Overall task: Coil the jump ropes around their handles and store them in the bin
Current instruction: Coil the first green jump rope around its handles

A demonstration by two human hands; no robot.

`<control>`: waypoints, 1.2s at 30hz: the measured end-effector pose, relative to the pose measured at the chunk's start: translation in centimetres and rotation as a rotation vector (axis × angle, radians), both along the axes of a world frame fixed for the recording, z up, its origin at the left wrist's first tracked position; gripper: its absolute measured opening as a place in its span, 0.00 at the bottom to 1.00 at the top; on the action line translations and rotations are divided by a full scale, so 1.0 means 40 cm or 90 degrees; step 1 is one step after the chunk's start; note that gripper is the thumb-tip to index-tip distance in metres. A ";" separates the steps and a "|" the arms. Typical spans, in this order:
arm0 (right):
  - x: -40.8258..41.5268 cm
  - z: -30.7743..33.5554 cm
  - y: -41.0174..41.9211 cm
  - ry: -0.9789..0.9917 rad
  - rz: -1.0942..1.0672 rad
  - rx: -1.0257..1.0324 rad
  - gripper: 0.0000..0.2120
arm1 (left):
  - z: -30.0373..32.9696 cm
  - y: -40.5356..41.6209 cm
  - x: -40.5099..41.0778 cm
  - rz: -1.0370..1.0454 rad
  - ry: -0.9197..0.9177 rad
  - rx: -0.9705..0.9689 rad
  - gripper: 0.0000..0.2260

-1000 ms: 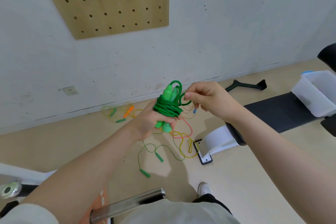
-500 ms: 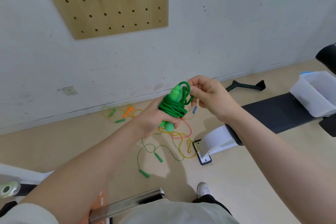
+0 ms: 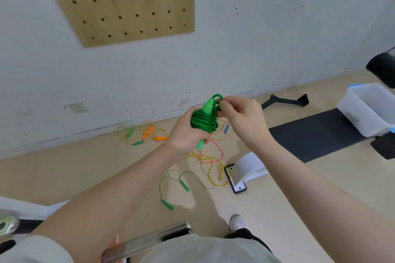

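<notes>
Left hand (image 3: 184, 134) grips coiled green rope (image 3: 204, 121); right hand (image 3: 241, 117) pinches its loop.

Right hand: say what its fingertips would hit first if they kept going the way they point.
The right hand points left at the rope loop it pinches; past that, likely the green handle, though depth is unclear.

place: home gym | cues: padded weight bench (image 3: 316, 134); steel barbell bar (image 3: 147, 241); wall pegboard (image 3: 128, 17); jump ropes (image 3: 192, 168) on floor

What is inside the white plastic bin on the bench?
The white bin on the black bench shows only pale inner walls; its floor is hidden by the near wall, so any contents cannot be seen.
</notes>
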State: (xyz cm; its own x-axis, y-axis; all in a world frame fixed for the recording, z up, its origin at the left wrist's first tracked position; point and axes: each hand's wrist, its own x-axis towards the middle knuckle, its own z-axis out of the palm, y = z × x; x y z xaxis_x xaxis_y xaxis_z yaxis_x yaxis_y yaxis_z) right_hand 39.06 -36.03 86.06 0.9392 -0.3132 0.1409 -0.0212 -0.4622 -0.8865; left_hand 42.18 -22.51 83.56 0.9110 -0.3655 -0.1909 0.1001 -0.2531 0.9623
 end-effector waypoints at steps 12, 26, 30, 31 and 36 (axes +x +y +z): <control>0.042 -0.031 0.021 0.056 -0.021 -0.162 0.06 | -0.016 -0.014 0.008 0.059 -0.053 0.069 0.25; 0.076 -0.051 0.062 0.126 -0.075 0.076 0.08 | -0.032 0.010 0.021 0.045 -0.014 0.074 0.21; 0.080 -0.066 0.075 0.129 -0.077 0.128 0.05 | -0.036 0.032 0.034 0.024 0.074 -0.005 0.19; 0.077 -0.066 0.078 0.126 -0.077 0.152 0.06 | -0.039 0.037 0.036 0.018 0.097 -0.021 0.19; 0.071 -0.062 0.079 0.114 -0.056 0.344 0.15 | -0.039 0.057 0.032 -0.015 0.176 -0.088 0.18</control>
State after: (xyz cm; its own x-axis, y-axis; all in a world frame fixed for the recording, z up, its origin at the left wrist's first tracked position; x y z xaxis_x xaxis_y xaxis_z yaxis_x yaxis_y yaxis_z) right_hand 41.91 -32.86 83.60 0.9010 -0.3742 -0.2195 -0.2103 0.0659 -0.9754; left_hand 43.44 -20.23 81.99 0.8226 -0.4252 -0.3775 0.3589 -0.1266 0.9247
